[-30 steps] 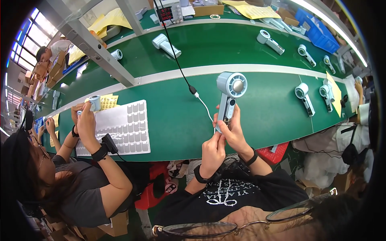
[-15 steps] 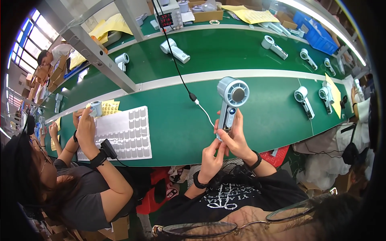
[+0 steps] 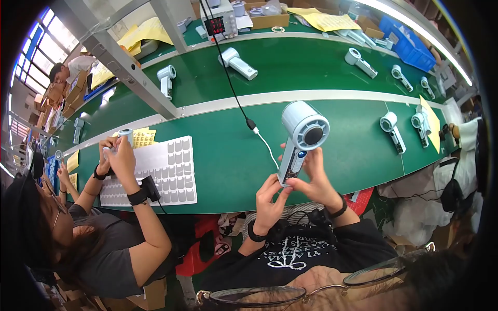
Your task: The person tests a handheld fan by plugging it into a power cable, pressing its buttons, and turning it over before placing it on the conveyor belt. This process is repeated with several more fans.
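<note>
A pale blue handheld fan (image 3: 306, 124) is upright in front of me, slightly tilted, its round head at the top. Part of the handle front lies uncovered, with inner parts showing below a small lit display. My left hand (image 3: 270, 205) is closed at the handle's bottom end, fingertips pinching there. Around the handle from the right goes my right hand (image 3: 316, 181), its thumb on the lower front and its fingers partly hidden behind. A white cable (image 3: 266, 147), joined to a black lead, runs down to the handle's lower end; its tip is hidden.
Two more fans (image 3: 392, 132) lie at right, one beside a yellow sheet (image 3: 429, 122). Several fans (image 3: 241, 65) rest on the green strip beyond the metal rail (image 3: 218, 106). At left a co-worker handles a fan over a label sheet (image 3: 179, 171). A power supply (image 3: 220, 23) stands behind.
The fan in my hands has turned and tipped, its head now larger and slightly right. My right hand has shifted right. The fans beyond the rail have moved right, and the co-worker's hands have moved.
</note>
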Demonstrator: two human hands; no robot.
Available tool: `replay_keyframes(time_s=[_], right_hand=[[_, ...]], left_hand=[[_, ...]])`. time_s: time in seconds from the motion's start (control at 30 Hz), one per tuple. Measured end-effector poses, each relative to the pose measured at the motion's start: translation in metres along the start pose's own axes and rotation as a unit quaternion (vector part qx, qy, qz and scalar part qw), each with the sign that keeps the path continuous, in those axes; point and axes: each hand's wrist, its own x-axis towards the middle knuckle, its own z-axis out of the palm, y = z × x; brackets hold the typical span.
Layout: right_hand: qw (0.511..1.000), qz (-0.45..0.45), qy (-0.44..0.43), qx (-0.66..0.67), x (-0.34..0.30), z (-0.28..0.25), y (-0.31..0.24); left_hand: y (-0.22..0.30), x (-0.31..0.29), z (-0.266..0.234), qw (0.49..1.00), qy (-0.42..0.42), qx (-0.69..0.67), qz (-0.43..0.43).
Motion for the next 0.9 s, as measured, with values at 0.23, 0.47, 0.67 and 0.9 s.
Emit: replay_keyframes(time_s=[0.23, 0.47, 0.67, 0.9], right_hand=[[0.996, 0.014, 0.09, -0.009, 0.032, -0.056, -0.069], [0.988, 0.068, -0.053, -0.127, 0.051, -0.064, -0.072], [0.98, -0.038, 0.093, -0.171, 0.049, -0.076, -0.025], [0.725, -0.184, 0.321, -0.581, 0.188, -0.2, 0.014]], left_hand=[[-0.009, -0.001, -0.011, 1.0, -0.017, -0.004, 0.005], [-0.002, 0.0, -0.011, 0.985, -0.002, 0.165, 0.053], [-0.002, 0.005, -0.024, 0.938, 0.005, 0.314, 0.145], [0.0, -0.003, -0.046, 0.949, 0.045, 0.302, 0.079]])
